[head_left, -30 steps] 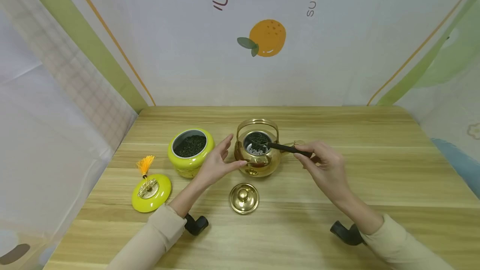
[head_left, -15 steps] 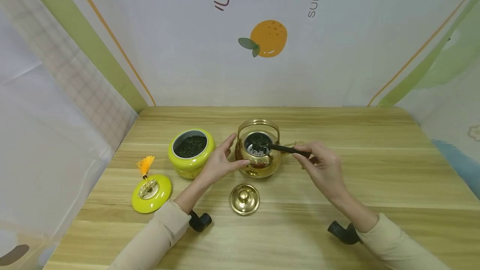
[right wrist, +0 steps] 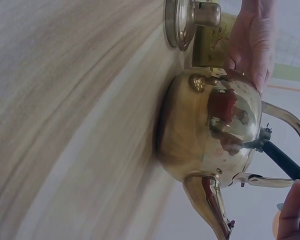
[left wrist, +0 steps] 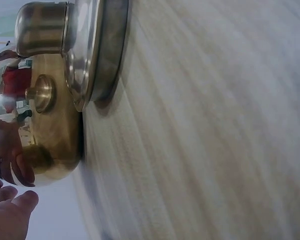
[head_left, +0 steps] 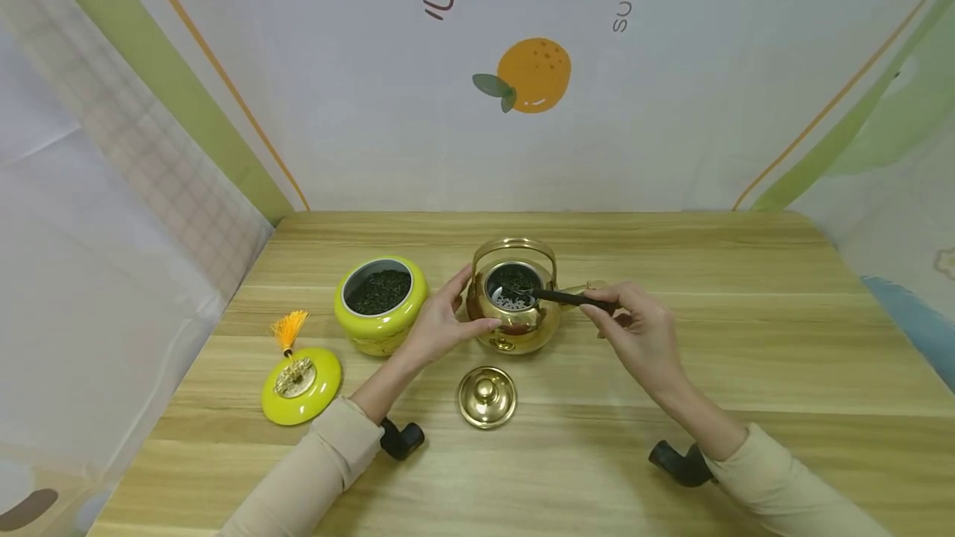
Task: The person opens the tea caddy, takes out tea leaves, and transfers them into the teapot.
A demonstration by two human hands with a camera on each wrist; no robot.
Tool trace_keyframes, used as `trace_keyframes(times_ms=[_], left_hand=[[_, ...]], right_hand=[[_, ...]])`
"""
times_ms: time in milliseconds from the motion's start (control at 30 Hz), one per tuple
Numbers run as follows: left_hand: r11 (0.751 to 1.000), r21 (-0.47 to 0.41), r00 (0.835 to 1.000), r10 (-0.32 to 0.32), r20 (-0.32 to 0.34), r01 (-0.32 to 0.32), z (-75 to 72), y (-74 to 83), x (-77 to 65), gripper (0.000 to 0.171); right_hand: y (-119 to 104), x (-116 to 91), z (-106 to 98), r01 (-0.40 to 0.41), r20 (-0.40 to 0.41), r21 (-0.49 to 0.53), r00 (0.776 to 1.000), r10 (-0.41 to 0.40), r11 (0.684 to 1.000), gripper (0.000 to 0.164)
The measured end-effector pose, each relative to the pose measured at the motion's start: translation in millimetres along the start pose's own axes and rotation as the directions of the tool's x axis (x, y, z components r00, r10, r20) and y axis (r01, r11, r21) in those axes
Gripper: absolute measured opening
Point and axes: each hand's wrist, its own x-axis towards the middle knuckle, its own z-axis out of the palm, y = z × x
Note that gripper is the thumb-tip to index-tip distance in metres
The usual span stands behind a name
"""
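A brass teapot (head_left: pixel 525 331) with a raised hoop handle stands uncovered, with dark tea leaves and a pale perforated interior visible through its mouth. My right hand (head_left: pixel 637 334) pinches a slim black-handled spoon (head_left: pixel 573 298), its far end at the teapot mouth. Bits of leaf cling to that end of the spoon (right wrist: pixel 285 161) in the right wrist view. My left hand (head_left: pixel 434 323) is spread at the teapot's left side, thumb toward its front; firm contact is hard to tell. Left of that hand, a yellow jar (head_left: pixel 373 325) holds dark tea leaves (head_left: pixel 382 292).
The brass teapot lid (head_left: pixel 487 396) lies in front of the teapot. A yellow jar lid (head_left: pixel 319 396) with an orange tassel (head_left: pixel 288 330) rests at the left. The teapot's spout (right wrist: pixel 205 202) points right. A printed cloth (head_left: pixel 634 139) hangs behind the wooden table (head_left: pixel 746 338).
My left hand has shifted slightly right, closer to the teapot. My right hand has edged left a little with the spoon, whose end stays at the teapot mouth.
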Motion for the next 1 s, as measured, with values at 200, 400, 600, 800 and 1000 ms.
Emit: trace_keyframes(times_ms=[200, 400, 600, 800, 1000], left_hand=[[0.999, -0.016, 0.999, -0.034, 0.012, 0.034, 0.7, -1.8, -0.7, 0.092], [0.998, -0.051, 0.999, -0.025, 0.021, 0.026, 1.2, -3.6, -0.6, 0.088], [0.998, -0.062, 1.0, -0.011, 0.026, 0.012, 1.7, -4.8, 0.2, 0.087], [0.998, -0.06, 1.0, -0.018, 0.024, 0.02, 1.7, -4.7, -0.3, 0.089], [0.997, -0.071, 1.0, -0.017, 0.022, 0.019, 1.9, -5.6, -0.4, 0.089]], right_hand=[[1.0, -0.6, 1.1, -0.042, 0.001, 0.011, 0.999, 0.042, 0.999, 0.021], [2.1, -1.1, 1.8, -0.061, 0.001, 0.019, 0.998, 0.061, 0.998, 0.021], [1.2, -1.7, 2.5, -0.107, 0.006, 0.035, 0.994, 0.106, 0.994, 0.019], [1.6, -1.5, 3.1, -0.161, 0.005, 0.047, 0.987, 0.161, 0.986, 0.016], [3.2, -1.6, 2.9, -0.243, 0.016, 0.065, 0.97, 0.243, 0.968, 0.012]])
